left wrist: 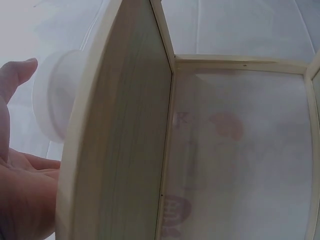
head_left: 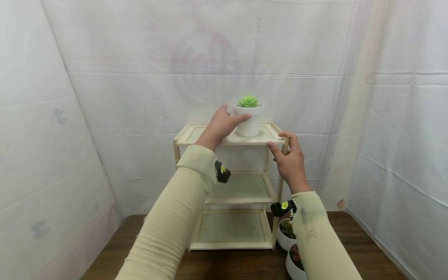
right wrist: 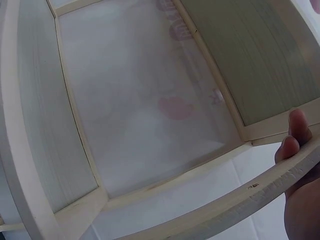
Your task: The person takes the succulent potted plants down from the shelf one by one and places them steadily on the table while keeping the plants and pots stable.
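Observation:
A white pot (head_left: 249,123) with a green artificial succulent (head_left: 248,102) stands upright on the top tier of a pale wooden three-tier shelf (head_left: 241,143). My left hand (head_left: 222,125) is at the pot's left side, its thumb stretched across the pot's front and its fingers spread. In the left wrist view, a small gap shows between the thumb and the white pot (left wrist: 60,95); part of that hand is hidden by the shelf board. At the shelf's front right corner, my right hand (head_left: 291,163) grips the post, with fingertips (right wrist: 298,127) curled round the wood.
Two more white potted plants stand on the dark wooden table (head_left: 224,266) right of the shelf: one with greenish leaves (head_left: 287,230), one with reddish leaves (head_left: 295,256), partly behind the right sleeve. White cloth (head_left: 140,97) hangs behind and at both sides.

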A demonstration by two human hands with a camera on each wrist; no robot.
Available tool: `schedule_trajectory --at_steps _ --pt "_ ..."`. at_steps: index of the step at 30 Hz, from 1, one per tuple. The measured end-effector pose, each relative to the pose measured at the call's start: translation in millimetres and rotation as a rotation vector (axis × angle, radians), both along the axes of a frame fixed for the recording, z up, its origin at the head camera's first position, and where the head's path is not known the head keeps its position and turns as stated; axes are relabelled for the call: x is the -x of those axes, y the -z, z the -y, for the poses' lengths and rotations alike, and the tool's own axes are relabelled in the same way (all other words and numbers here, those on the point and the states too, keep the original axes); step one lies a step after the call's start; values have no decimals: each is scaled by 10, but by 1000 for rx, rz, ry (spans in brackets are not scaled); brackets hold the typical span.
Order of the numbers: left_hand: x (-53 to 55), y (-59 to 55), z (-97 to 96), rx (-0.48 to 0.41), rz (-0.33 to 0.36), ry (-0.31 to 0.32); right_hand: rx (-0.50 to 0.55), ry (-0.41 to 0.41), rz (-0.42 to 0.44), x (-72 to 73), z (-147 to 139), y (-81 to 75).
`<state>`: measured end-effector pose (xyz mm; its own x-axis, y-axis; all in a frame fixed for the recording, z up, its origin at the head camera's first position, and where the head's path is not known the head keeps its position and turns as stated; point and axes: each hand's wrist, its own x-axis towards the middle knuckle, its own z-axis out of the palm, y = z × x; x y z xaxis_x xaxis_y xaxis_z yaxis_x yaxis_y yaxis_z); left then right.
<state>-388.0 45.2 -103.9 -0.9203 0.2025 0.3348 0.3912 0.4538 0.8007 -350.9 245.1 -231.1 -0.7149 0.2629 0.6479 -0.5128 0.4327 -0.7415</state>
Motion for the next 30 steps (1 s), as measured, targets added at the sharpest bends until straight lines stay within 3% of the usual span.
schedule_trajectory --at_steps 12,30 --pt "24 34 -55 -38 -36 53 8 0 13 -16 10 -15" --pt "39 58 -157 -112 -18 110 14 -19 4 -57 34 -2"
